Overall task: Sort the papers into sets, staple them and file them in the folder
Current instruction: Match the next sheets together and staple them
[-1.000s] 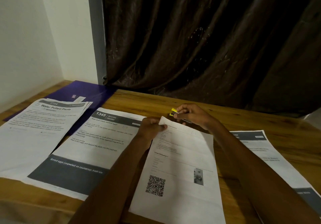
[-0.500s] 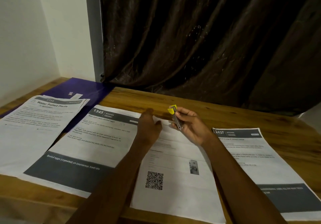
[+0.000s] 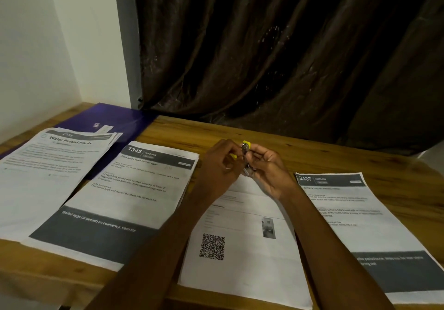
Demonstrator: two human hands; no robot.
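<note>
Now stapler [image 3: 245, 152] between both hands' fingers [image 3: 251, 156].

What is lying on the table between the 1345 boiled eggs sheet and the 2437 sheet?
In the head view, the QR-code sheet lies between the 1345 sheet and the 2437 sheet, with both forearms over it.

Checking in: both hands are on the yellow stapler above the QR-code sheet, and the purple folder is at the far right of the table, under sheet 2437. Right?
Not quite. In the head view the purple folder lies at the far left, under the Water Potted Plants sheets, not under sheet 2437. The rest holds: left hand and right hand hold the stapler above the QR-code sheet.
</note>
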